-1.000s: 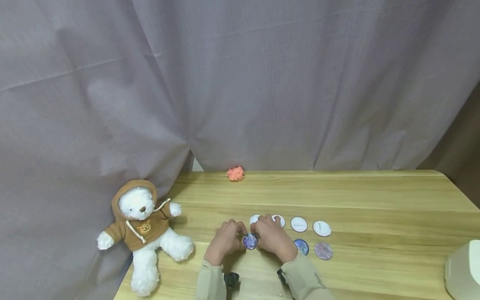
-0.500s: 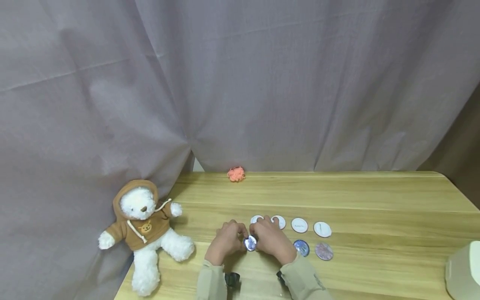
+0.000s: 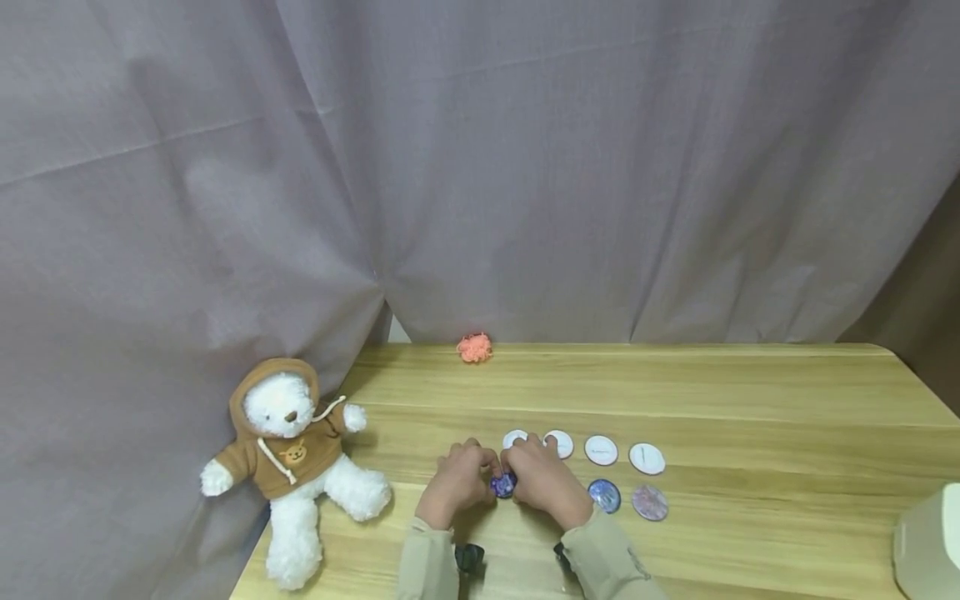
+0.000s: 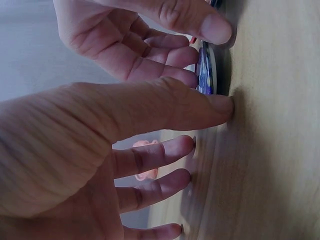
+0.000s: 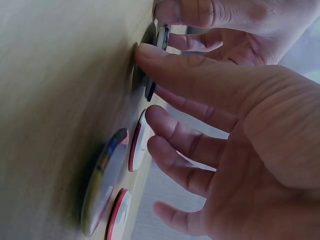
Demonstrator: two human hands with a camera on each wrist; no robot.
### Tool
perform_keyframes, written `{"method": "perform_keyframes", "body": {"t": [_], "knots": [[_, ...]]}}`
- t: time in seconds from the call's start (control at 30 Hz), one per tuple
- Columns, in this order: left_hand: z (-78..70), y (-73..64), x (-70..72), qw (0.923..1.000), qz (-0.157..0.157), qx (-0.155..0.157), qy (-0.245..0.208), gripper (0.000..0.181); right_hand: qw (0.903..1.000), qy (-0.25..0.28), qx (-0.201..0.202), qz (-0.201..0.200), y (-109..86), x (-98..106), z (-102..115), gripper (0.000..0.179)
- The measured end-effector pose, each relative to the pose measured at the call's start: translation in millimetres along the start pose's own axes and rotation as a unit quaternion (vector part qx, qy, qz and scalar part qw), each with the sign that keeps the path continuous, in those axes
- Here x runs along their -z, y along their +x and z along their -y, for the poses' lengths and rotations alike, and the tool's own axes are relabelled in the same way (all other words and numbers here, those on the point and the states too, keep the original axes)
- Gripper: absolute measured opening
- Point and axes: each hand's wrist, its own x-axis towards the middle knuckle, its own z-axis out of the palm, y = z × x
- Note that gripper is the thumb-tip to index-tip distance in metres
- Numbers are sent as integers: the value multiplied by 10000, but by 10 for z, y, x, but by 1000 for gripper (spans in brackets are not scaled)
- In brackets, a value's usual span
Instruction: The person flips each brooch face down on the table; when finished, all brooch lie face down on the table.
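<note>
Both hands meet over a small round purple badge (image 3: 503, 485) near the front of the table. My left hand (image 3: 461, 479) pinches its left side with thumb and fingers, while my right hand (image 3: 543, 477) grips the right side. In the left wrist view, the patterned face of the badge (image 4: 204, 75) shows between the left thumb and the right fingertips, low over the wood. Its thin edge appears between the two thumbs in the right wrist view. Under the right palm lies another disc with a coloured rim (image 5: 105, 182).
Behind the hands runs a row of white discs (image 3: 602, 450), the leftmost partly covered by fingers. A blue badge (image 3: 604, 496) and a pinkish badge (image 3: 650, 503) lie right. A plush bear (image 3: 296, 458), coral yarn bundle (image 3: 475, 347) and pale container (image 3: 930, 533) stand around.
The purple badge tilted between the fingers and caught a bright glare half a second ago; now its face looks dark purple again. Both hands stay almost in place.
</note>
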Motion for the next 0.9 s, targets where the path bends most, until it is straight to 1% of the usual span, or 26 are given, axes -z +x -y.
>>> {"method": "perform_keyframes", "body": {"t": [0.13, 0.23, 0.37, 0.53, 0.73, 0.9], "knots": [[-1, 1, -11, 10000, 46, 48, -51, 29, 9997, 116, -60, 184, -2, 26, 4, 32], [-1, 5, -19, 10000, 24, -24, -61, 27, 9995, 170, -70, 264, -11, 59, 0, 33], [9, 33, -2, 9998, -54, -164, -39, 25, 9996, 195, 0, 188, -8, 106, 6, 36], [16, 30, 22, 9997, -84, -208, -136, 22, 9996, 219, 55, 173, 2, 107, 3, 40], [42, 21, 24, 9991, -245, -303, -186, 21, 9996, 209, 148, 124, 19, 95, -41, 34], [46, 38, 26, 9985, -378, -347, -180, 18, 9995, 286, 124, 61, 21, 109, -49, 30]]}}
